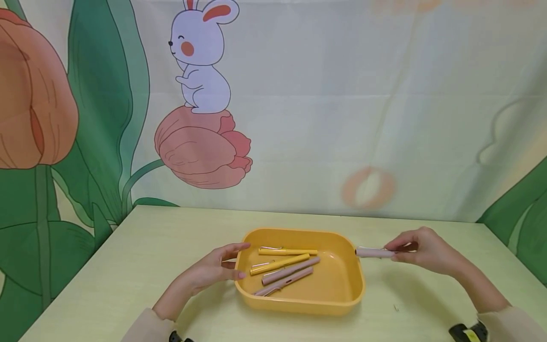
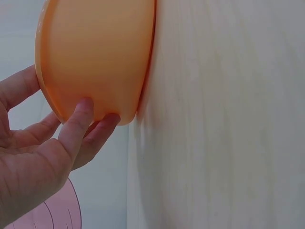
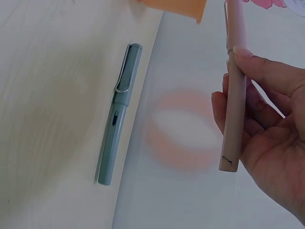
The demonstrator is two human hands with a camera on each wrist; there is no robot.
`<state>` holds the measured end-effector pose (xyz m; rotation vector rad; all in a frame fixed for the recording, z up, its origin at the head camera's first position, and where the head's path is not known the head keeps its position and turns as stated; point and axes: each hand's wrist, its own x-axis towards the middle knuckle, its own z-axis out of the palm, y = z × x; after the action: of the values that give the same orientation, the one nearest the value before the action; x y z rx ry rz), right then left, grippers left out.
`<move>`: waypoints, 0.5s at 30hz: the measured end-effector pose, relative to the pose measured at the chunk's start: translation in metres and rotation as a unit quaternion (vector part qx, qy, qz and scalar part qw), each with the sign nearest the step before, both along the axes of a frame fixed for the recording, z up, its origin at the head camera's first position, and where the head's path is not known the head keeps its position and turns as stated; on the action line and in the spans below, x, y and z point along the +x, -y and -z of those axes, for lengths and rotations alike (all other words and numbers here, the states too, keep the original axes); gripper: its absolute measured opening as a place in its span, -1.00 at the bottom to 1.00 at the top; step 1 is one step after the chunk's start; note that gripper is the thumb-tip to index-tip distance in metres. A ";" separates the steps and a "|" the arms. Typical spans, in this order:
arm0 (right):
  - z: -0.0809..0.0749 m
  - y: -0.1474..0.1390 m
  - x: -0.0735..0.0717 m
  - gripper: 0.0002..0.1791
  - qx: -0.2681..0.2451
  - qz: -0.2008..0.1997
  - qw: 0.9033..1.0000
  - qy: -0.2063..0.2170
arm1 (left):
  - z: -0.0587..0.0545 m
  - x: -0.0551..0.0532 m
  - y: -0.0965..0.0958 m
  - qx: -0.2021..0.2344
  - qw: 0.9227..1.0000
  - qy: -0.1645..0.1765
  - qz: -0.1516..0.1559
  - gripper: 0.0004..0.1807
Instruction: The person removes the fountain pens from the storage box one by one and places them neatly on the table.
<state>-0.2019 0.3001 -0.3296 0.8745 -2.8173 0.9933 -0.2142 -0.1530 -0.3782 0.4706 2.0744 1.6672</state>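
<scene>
A yellow plastic tray stands on the table, with two yellow pens and two mauve pens lying inside towards its left half. My left hand holds the tray's left end, its thumb and fingers at the rim and outer wall. Just past the tray's right end, my right hand pinches a pale pink pen between thumb and fingers. That pen points left, its tip end by the tray's right rim. A grey-green pen lies on the table near the right hand; in the head view I cannot make it out.
The pale wooden table ends at a backdrop cloth printed with a rabbit and tulips. A tiny dark mark or scrap shows on the table right of the tray. A black wrist strap sits on the right sleeve.
</scene>
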 end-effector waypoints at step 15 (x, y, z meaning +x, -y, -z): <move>0.006 -0.021 0.003 -0.78 -0.001 0.066 0.995 0.070 | -0.001 0.001 0.000 0.007 1.000 0.002 0.004 -0.27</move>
<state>-0.1985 0.3207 -0.3359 0.6317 -2.9423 1.0778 -0.2131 -0.1529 -0.3774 0.4783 2.0564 1.6786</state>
